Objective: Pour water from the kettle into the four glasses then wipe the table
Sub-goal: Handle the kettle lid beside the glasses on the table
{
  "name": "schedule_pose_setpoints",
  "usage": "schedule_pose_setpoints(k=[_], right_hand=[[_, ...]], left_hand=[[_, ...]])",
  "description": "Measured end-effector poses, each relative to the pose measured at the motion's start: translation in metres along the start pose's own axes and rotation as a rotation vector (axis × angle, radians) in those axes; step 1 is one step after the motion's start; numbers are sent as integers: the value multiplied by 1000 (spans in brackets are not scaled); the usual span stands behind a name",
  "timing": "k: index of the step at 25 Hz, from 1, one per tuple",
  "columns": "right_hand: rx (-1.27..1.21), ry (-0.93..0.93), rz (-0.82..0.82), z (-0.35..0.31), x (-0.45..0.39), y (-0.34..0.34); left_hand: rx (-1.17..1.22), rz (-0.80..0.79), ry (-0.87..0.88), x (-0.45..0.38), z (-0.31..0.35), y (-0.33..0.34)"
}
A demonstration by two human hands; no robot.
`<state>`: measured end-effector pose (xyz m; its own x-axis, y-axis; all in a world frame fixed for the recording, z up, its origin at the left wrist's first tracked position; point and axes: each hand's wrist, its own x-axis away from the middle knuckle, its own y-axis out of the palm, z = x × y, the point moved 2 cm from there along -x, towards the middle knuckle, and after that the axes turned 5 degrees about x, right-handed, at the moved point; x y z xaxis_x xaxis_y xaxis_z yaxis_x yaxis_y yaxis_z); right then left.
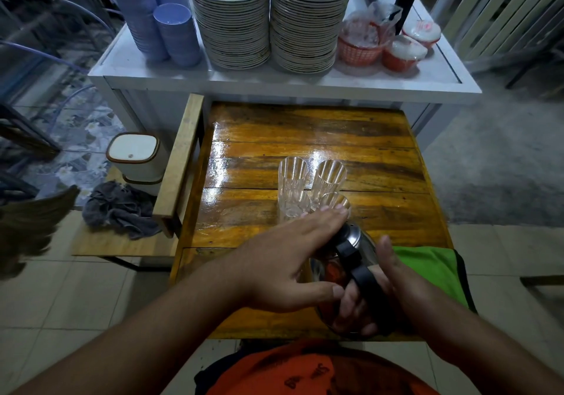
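My right hand is wrapped around the black handle of the kettle, which sits at the near edge of the tabletop, just on my side of the glasses. My left hand lies flat and open over the kettle's top, fingers stretched toward the glasses, pressing rather than gripping.

The kettle is steel and smooth, so I judge the handle the only sure hold; the body would slip under a palm, and with water inside it will likely feel heavy and want to swing as I tilt it. The glasses are tall, ribbed and thin, bunched touching one another just beyond the kettle; I can make out three clearly and the fourth is hidden behind my left hand. They look light and easy to topple if the spout knocks a rim.

Right of the kettle a green cloth lies on the tabletop. Left of the kettle, off on a lower bench, sits a grey rag beside a white lidded bin. Beyond the glasses, stacked plates fill a white shelf, well apart.
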<state>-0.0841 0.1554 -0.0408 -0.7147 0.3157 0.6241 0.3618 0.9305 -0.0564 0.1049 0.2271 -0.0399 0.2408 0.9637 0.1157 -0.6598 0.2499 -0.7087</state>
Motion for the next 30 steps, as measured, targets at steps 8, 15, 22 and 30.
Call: schedule_pose_setpoints(k=[8, 15, 22, 30], right_hand=[[-57, -50, 80, 26, -7, 11], [-20, -161, 158, 39, -17, 15], [-73, -226, 172, 33, -14, 17], [-166, -201, 101, 9, -11, 15]], left_hand=[[-27, 9, 5, 3, 0, 18], [-97, 39, 14, 5, 2, 25], [-102, 101, 35, 9, 14, 19], [-23, 232, 79, 4, 19, -4]])
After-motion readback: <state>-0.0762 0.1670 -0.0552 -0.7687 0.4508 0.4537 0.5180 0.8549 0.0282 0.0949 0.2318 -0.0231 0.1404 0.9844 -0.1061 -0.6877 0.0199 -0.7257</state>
